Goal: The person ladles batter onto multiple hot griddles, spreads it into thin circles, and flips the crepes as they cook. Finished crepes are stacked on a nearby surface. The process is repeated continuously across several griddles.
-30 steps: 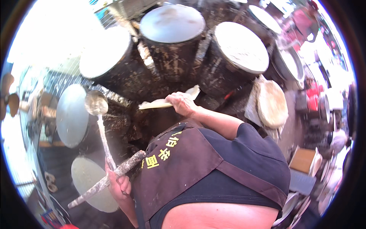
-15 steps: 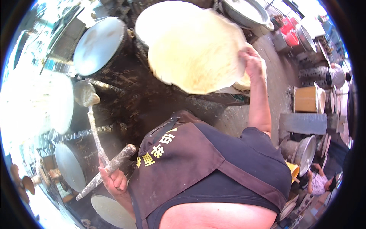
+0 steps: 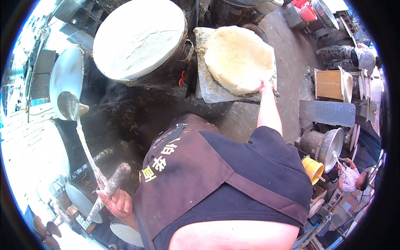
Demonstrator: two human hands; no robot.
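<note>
My left hand [image 3: 119, 204] is closed around a long-handled ladle [image 3: 70, 106] and a thick, batter-crusted stick [image 3: 118, 178] that crosses its handle. The ladle's bowl, smeared with batter, is raised near a round grey griddle [image 3: 62, 79]. Far to the right, my right hand [image 3: 267, 86] pinches the near edge of a large, round, pale flatbread [image 3: 239, 58]. It lies on a thick round pile over a plastic-covered slab [image 3: 205, 85]. Part of my right fingers is hidden at the bread's edge.
A drum-like stove topped with a white, batter-covered griddle [image 3: 139, 39] stands left of the slab. More griddles [image 3: 83, 202] line the left side. At right are a red bucket [image 3: 307, 12], a yellow bucket [image 3: 313, 168], a metal basin [image 3: 332, 148] and two people [image 3: 352, 179].
My right hand has brought the flatbread down from the air over the griddle to the slab at right. My left hand still holds the ladle and stick. The view has shifted.
</note>
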